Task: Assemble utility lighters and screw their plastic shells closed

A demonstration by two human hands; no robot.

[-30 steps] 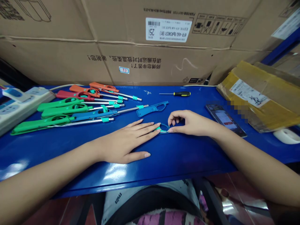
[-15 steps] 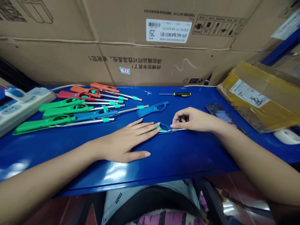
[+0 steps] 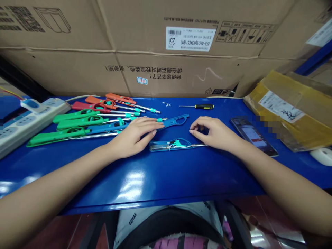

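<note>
An opened blue stick lighter [image 3: 159, 146] lies on the table, with a clear tank, white wires and a green trigger showing in its shell. Its metal tube runs right, the end hidden under my right hand [image 3: 211, 129]. That hand is curled, thumb against forefinger, with nothing visible between the tips, which are apart from the shell. My left hand [image 3: 138, 135] is open, fingers stretched to the right. It hovers over or touches the near end of the loose blue shell half [image 3: 177, 120]; contact cannot be made out.
Several green, red, orange and blue stick lighters [image 3: 70, 117] lie at the left, beside a white power strip [image 3: 28, 121]. Toward the back are a screwdriver [image 3: 203, 106] and small white bits [image 3: 166, 104]. A phone [image 3: 252, 136] and taped carton [image 3: 293, 107] sit right.
My left hand has lifted off the opened lighter and moved back and left toward the loose shell half. My right fingertips have risen off the lighter's tube. The view has shifted slightly.
</note>
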